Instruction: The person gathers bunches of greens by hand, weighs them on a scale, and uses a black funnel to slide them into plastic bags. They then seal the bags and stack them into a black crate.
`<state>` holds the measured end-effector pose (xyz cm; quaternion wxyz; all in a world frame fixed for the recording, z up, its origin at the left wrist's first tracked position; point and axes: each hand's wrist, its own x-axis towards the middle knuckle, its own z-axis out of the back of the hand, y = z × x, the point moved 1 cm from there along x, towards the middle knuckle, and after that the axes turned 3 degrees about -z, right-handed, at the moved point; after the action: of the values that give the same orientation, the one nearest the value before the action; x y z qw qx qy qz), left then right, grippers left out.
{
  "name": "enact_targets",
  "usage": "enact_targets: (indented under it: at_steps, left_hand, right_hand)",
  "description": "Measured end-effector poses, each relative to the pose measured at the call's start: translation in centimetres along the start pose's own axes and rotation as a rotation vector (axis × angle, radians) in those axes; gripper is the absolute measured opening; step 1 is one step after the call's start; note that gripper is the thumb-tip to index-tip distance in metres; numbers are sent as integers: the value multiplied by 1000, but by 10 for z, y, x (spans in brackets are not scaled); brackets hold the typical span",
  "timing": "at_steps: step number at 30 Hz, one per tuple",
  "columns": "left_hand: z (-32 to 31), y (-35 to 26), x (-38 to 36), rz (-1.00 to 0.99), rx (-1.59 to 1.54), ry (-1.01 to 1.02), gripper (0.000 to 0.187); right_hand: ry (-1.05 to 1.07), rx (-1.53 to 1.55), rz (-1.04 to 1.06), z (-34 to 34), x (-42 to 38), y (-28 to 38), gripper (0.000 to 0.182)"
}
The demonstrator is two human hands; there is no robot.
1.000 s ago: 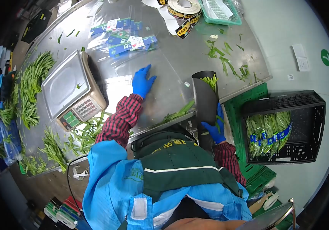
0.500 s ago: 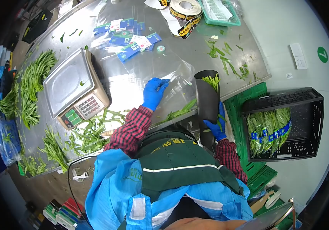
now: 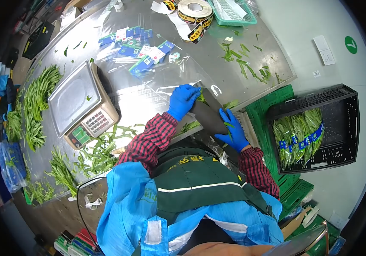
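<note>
A dark grey tube (image 3: 212,114) lies tilted over the table's near edge, with green leafy stems (image 3: 202,98) showing at its mouth. My right hand (image 3: 234,132), in a blue glove, is closed around its lower part, and bits of green leaf cling to the glove. At the tube's mouth, my blue-gloved left hand (image 3: 183,101) pinches the edge of a clear plastic bag (image 3: 187,70) spread flat on the metal table. The left fingertips lie right against the tube's rim.
A scale (image 3: 82,102) stands left of my hands, near piles of leafy greens (image 3: 38,106). Blue-labelled bags (image 3: 149,55), a sticker roll (image 3: 195,10) and a green basket (image 3: 234,17) sit farther back. A black crate (image 3: 336,136) with bagged greens (image 3: 300,136) is at right.
The tube has swung from upright to a leftward tilt, its mouth now at my left hand. My left hand moved right, and my right hand shifted up slightly with the tube.
</note>
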<state>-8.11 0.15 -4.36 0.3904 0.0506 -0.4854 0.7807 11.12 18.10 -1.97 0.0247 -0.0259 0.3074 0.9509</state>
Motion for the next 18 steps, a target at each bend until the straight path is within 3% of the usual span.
enact_targets:
  at_steps: [4, 6, 8, 11, 14, 16, 17, 18]
  left_hand:
    - [17, -12, 10, 47, -112, -322, 16]
    - [8, -15, 2, -226, -111, -5, 14]
    - [3, -13, -10, -132, -68, 82, 15]
    - [8, 5, -20, 340, -311, -491, 16]
    - [15, 1, -22, 226, -309, -389, 17]
    - [14, -14, -28, 72, -234, -192, 15]
    - [20, -17, -28, 13, -149, -129, 34]
    - [24, -17, -32, 150, -146, -307, 41]
  right_hand:
    - [30, 47, -100, -1, 4, 6, 88]
    - [12, 44, -70, -8, 6, 5, 92]
    - [13, 12, -54, -8, 14, 6, 95]
    - [33, -70, -112, -9, 16, 19, 97]
    - [54, -133, -155, -10, 25, 31, 99]
    - [54, -96, -158, -14, 29, 35, 102]
    - [32, -76, -148, -15, 30, 35, 101]
    - [8, -55, -139, -18, 31, 34, 100]
